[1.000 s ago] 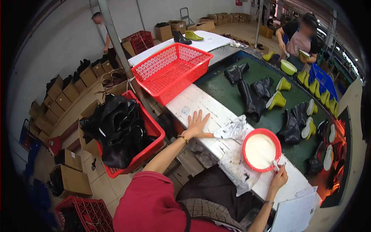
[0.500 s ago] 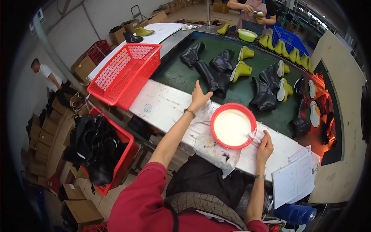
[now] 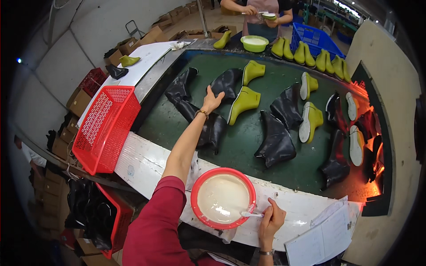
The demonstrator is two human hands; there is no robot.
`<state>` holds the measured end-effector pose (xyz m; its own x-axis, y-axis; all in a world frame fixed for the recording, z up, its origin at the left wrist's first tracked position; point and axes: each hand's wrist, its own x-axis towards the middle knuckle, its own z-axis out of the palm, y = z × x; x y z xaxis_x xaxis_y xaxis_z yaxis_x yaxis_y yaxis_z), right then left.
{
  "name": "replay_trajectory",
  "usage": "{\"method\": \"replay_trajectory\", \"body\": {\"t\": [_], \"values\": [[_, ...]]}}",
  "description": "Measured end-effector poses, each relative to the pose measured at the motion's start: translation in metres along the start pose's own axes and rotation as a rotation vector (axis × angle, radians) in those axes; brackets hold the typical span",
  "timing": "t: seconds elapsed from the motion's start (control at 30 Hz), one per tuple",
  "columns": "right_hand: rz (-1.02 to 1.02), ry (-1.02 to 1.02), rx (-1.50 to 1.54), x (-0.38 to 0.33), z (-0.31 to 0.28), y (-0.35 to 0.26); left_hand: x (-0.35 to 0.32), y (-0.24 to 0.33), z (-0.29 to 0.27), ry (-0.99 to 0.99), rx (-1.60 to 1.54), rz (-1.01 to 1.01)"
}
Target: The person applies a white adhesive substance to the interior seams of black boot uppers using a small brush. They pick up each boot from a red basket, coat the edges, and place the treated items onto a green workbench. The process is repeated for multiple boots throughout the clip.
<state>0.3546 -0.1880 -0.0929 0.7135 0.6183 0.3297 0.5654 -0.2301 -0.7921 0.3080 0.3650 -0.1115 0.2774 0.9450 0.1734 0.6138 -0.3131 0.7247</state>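
My left hand [image 3: 212, 101] reaches over the green conveyor bed [image 3: 235, 150], thumb and fingers apart at the near edge of a black boot upper [image 3: 226, 83]. Two yellow-green wedge-shaped shoe forms, a far one [image 3: 254, 72] and a near one [image 3: 245, 103], stand just right of that upper. Under my left wrist lies another black boot upper [image 3: 213, 133]. At the front ledge, my right hand [image 3: 271, 220] is closed on the white handle of what looks like a brush [image 3: 252, 215]. Its other end rests at the rim of a red bowl [image 3: 199, 208] of creamy white liquid.
An orange-glowing heater opening [image 3: 370, 181] is at the right end of the bed. A red basket [image 3: 104, 133] stands left; below it, another red basket [image 3: 120, 221] holds black uppers. Papers [image 3: 317, 244] lie right of my right hand. A co-worker [image 3: 262, 20] stands across.
My left hand has moved from above the ledge out to the black boot upper on the bed. My right hand stays beside the bowl with the brush. The view has shifted.
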Motion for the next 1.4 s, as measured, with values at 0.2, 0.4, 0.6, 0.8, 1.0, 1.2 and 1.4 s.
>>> {"method": "replay_trajectory", "body": {"t": [0.2, 0.4, 0.6, 0.8, 1.0, 1.2, 1.4], "values": [[0.036, -0.025, -0.004, 0.004, -0.001, 0.0, -0.107, 0.042, -0.055, 0.552, 0.155, 0.433], [0.021, -0.041, 0.022, 0.0, -0.001, 0.003, -0.116, -0.034, -0.04, 0.333, -0.027, -0.083], [0.002, -0.008, 0.032, -0.002, 0.003, 0.006, -0.103, -0.015, -0.041, 0.177, -0.096, 0.127], [-0.017, 0.004, 0.049, -0.001, 0.009, 0.003, -0.106, -0.047, -0.112, 0.326, -0.065, 0.156], [0.045, 0.034, 0.004, -0.004, 0.01, 0.005, -0.037, -0.023, -0.129, 0.222, -0.058, 0.093], [0.139, 0.045, -0.073, -0.004, 0.01, -0.001, 0.091, -0.036, -0.089, 0.311, 0.38, 0.329], [0.15, 0.039, -0.157, -0.004, 0.012, 0.0, 0.187, -0.059, -0.057, 0.257, 0.744, 0.313]]}}
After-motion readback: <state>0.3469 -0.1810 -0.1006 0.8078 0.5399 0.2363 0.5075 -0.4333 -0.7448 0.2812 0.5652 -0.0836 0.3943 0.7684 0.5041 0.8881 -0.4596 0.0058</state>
